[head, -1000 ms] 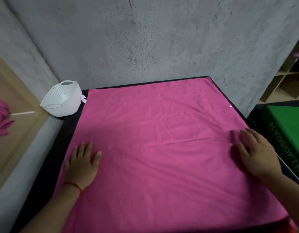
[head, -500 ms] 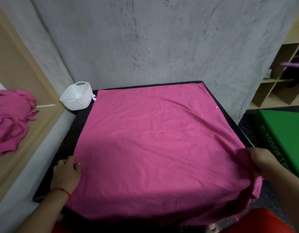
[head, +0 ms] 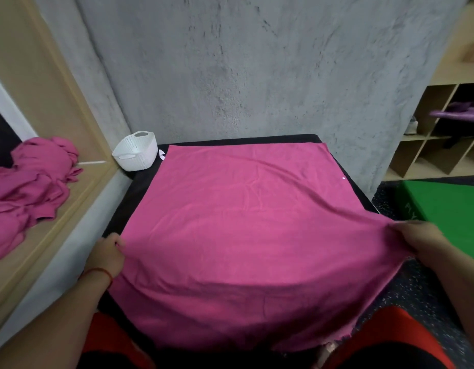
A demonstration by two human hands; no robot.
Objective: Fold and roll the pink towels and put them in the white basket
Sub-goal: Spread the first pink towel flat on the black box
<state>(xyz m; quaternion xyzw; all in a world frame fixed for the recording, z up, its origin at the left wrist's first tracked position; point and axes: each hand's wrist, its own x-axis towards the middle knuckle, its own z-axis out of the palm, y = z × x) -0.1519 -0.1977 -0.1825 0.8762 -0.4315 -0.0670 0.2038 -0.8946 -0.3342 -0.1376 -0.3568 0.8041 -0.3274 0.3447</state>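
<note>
A large pink towel (head: pixel 246 222) lies spread over the black table (head: pixel 140 187), its near edge hanging over the front. My left hand (head: pixel 108 255) grips the towel's left edge with curled fingers. My right hand (head: pixel 422 241) pinches the right edge and lifts it off the table, so the cloth is pulled taut. The white basket (head: pixel 136 153) stands at the table's back left corner, tilted against the wall. A heap of more pink towels (head: pixel 25 190) lies on the wooden ledge at the left.
A grey concrete wall rises right behind the table. A green box (head: pixel 449 209) sits on the speckled floor at the right, with wooden cubby shelves (head: pixel 438 145) behind it. The wooden ledge (head: pixel 70 198) runs along the table's left side.
Both hands went from lying flat on the towel to gripping its side edges. The right edge has risen off the table and the view has pulled back.
</note>
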